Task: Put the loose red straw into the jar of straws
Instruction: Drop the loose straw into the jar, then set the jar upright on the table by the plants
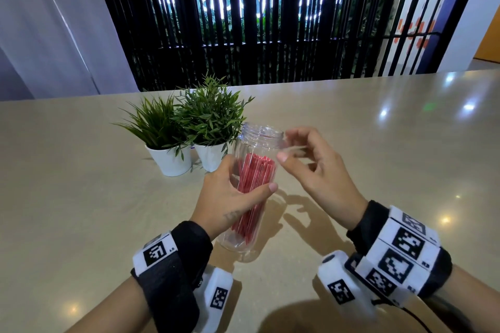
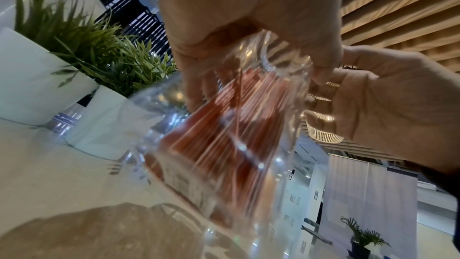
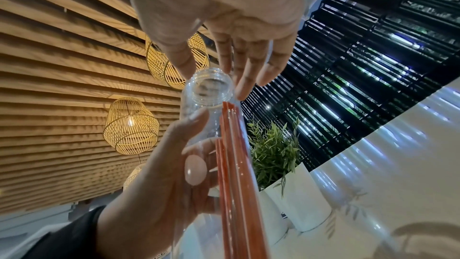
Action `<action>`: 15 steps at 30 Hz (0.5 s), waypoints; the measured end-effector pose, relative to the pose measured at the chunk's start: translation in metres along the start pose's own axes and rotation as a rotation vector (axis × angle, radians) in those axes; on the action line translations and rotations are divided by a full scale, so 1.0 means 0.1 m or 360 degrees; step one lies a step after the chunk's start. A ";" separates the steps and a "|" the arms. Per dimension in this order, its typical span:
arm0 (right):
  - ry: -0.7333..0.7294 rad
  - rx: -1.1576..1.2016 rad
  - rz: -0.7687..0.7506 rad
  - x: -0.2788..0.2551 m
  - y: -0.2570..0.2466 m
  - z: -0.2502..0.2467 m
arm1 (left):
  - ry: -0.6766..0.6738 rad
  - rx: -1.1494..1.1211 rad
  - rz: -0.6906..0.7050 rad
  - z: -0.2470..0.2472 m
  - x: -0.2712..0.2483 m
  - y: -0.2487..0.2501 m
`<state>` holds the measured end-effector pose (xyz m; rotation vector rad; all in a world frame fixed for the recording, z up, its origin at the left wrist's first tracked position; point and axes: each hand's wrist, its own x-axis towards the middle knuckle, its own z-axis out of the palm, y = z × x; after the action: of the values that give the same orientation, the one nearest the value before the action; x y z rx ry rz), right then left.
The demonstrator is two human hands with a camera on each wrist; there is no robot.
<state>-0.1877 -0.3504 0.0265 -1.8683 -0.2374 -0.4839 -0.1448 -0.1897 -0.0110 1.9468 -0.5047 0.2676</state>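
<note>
A clear plastic jar (image 1: 261, 140) leans with its open mouth up and away from me and its base toward me. My left hand (image 1: 227, 194) grips it around the middle, thumb across the front. A bundle of red straws (image 1: 253, 184) lies inside, below the neck. My right hand (image 1: 290, 146) hovers at the right of the jar's mouth with loosely spread fingers and holds nothing. In the right wrist view the fingers (image 3: 248, 66) reach past the jar's rim (image 3: 209, 86), and the red straws (image 3: 234, 164) run down inside. No straw shows outside the jar.
Two small green plants in white pots (image 1: 170, 159) (image 1: 211, 157) stand just behind and left of the jar. The glossy beige table (image 1: 378, 143) stretches out to the right. A black slatted screen (image 1: 257, 21) rises beyond its far edge.
</note>
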 end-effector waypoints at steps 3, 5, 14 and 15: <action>0.0024 0.0015 -0.0032 -0.03 0.01 -0.02 | -0.0001 -0.0032 0.0012 0.01 -0.01 0.02; 0.0035 0.0032 -0.0039 -0.04 0.01 -0.02 | 0.0001 -0.0087 0.0016 0.03 -0.01 0.04; 0.0103 -0.0027 -0.0130 -0.08 -0.04 0.03 | 0.0025 -0.0206 0.0030 0.10 -0.01 0.09; 0.0110 -0.0027 -0.0134 -0.09 -0.04 0.03 | 0.0018 -0.0220 0.0028 0.10 -0.02 0.09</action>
<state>-0.1967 -0.3459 0.0255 -1.8597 -0.2673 -0.6087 -0.1507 -0.2015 -0.0084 1.8064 -0.5196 0.2482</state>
